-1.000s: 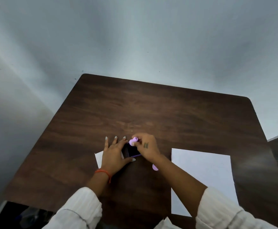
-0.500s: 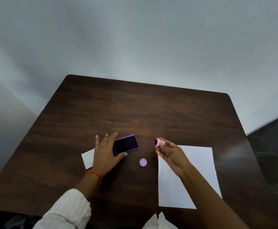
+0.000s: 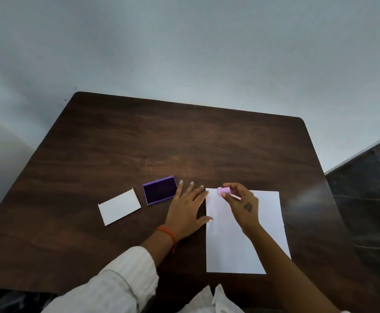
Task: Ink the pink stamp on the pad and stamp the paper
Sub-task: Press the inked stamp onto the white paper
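My right hand [image 3: 242, 205] pinches the small pink stamp [image 3: 222, 191] over the top left corner of the white paper [image 3: 234, 247], the stamp lying sideways in my fingertips. My left hand [image 3: 185, 213] rests flat on the table, fingers spread, with its thumb touching the paper's left edge. The purple ink pad [image 3: 160, 190] lies uncovered just left of my left hand, its dark ink surface facing up. The stamp's round pink cap seen earlier is hidden under my left hand or out of sight.
A small white card [image 3: 119, 206] lies left of the ink pad. Everything sits on a dark wooden table [image 3: 184, 141] set against a pale wall. Dark floor shows at the right.
My right hand carried the stamp from the ink pad over to the paper's top left corner. My left hand left the pad and settled flat beside the paper.
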Available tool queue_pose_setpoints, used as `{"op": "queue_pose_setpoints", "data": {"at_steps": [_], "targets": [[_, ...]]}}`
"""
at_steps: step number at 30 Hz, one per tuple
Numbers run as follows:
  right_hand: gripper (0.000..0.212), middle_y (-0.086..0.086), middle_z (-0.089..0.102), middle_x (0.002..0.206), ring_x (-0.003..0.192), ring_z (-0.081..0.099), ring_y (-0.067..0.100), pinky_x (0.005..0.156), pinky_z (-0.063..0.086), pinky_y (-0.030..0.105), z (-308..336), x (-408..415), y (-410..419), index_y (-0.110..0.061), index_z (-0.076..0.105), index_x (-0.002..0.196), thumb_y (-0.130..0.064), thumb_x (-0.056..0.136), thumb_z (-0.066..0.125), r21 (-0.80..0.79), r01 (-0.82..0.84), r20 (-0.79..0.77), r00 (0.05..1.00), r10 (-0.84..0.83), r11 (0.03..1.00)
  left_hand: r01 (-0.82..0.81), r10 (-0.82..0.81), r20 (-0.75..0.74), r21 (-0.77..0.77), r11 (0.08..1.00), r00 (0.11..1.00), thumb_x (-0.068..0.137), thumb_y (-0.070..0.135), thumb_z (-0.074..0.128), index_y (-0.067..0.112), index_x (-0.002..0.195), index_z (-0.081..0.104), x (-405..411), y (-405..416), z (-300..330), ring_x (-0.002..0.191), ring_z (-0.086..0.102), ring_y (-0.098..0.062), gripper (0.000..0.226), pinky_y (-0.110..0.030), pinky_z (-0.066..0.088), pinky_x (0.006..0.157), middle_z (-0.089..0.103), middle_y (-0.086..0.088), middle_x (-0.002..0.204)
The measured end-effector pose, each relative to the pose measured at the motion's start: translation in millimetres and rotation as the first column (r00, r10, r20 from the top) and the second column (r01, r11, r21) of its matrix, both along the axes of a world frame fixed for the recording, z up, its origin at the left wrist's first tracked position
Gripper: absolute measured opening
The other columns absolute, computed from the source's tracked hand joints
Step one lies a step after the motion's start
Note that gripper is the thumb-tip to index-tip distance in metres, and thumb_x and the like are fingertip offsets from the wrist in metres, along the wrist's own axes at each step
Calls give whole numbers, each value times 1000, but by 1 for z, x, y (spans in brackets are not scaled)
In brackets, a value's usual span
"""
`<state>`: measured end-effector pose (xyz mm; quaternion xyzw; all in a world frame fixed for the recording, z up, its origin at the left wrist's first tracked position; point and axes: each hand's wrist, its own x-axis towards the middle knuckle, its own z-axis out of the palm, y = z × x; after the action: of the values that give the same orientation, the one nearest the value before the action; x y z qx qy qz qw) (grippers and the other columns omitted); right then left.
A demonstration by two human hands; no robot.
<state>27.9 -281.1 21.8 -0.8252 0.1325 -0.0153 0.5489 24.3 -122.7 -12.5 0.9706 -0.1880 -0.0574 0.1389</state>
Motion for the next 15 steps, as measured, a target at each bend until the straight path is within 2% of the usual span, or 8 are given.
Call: {"op": "queue_pose_setpoints", "data": {"at_steps": [3,5,11,15], "targets": [[16,6,71,91,85,64,17,80,54,31,-3,2,4,-11,67,90,-24,82,67,-109,-63,29,997,66,992,19,-16,-36,65,998,999,81,61,48,25,143,17,6,-1,-6,144,4,-24,77,-43,-21,108,17,-2,155],[18,10,71,96,88,64,20,83,54,34,-6,6,7,-9,67,94,-24,83,64,-200,-99,11,995,103,975,35,-29,-63,104,994,998,81,62,47,26,143,14,7,0,-9,144,2,-26,79,-45,-21,108,14,-3,156],[13,8,70,100,89,63,21,76,47,25,-15,16,14,-13,64,95,-20,84,64,-452,-161,-64,987,148,877,42,-30,-76,165,985,997,78,68,43,27,143,14,10,2,-12,144,-1,-28,82,-47,-24,106,10,-1,157],[18,8,69,106,91,63,23,75,47,26,-17,19,19,-14,62,101,-19,84,63,-556,-209,-114,978,175,805,44,-32,-74,165,985,997,78,69,43,28,143,13,11,4,-13,144,-2,-27,83,-47,-25,104,10,-1,157]]}}
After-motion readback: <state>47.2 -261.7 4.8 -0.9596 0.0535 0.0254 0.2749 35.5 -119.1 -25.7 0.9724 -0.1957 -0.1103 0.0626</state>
